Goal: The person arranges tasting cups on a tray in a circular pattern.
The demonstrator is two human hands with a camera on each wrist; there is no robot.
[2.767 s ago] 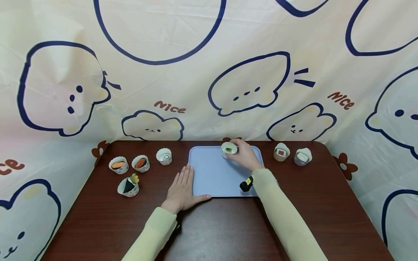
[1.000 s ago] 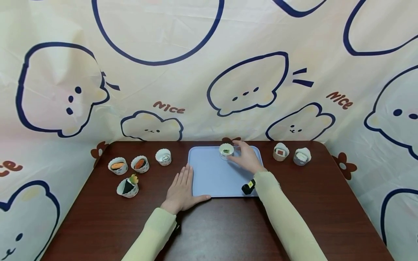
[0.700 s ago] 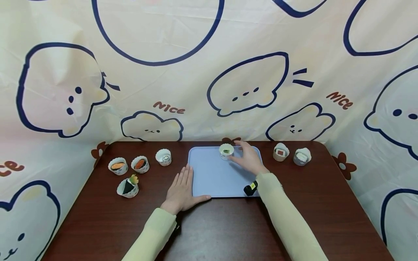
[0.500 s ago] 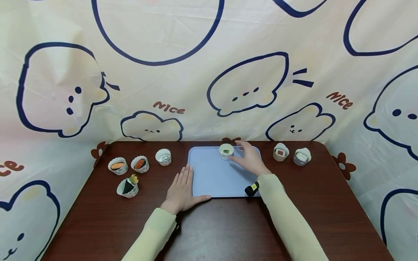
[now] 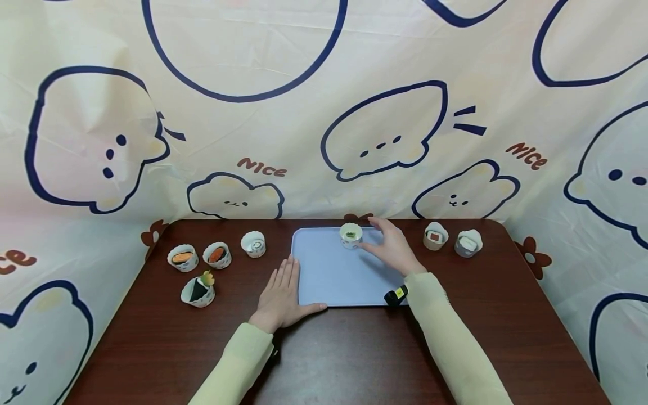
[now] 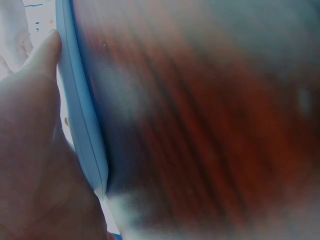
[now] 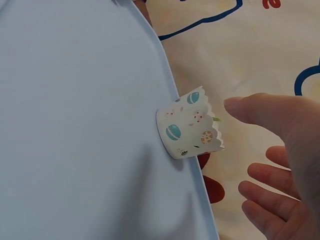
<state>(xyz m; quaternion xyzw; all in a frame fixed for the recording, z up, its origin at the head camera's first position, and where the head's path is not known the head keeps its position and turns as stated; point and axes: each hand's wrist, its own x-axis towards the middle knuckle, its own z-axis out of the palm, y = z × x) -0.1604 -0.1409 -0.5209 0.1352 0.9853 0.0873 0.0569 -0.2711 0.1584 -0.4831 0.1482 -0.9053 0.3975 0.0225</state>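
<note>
A scalloped paper cup (image 5: 351, 235) with a green-topped piece inside stands upright near the back edge of the light blue tray (image 5: 324, 275). Just right of that cup is my right hand (image 5: 388, 243), thumb and fingers spread apart. The right wrist view shows a gap between the thumb and the printed paper cup (image 7: 190, 125). My left hand (image 5: 280, 295) lies flat at the tray's front left corner, fingers along its left side and thumb along its front edge. In the left wrist view the thumb (image 6: 47, 52) rests against the tray's rim (image 6: 82, 105).
Left of the tray stand paper cups with an orange-topped sushi piece (image 5: 183, 257), a red-topped piece (image 5: 217, 254), a white swirled piece (image 5: 254, 244) and a dark triangular rice ball (image 5: 199, 290). Two more cups, one beige (image 5: 435, 236) and one grey (image 5: 468, 243), stand right. A printed cloth hangs behind.
The right hand has set the cup with the green-topped piece down on the tray, let go and drawn off to the right. The left hand keeps its place.
</note>
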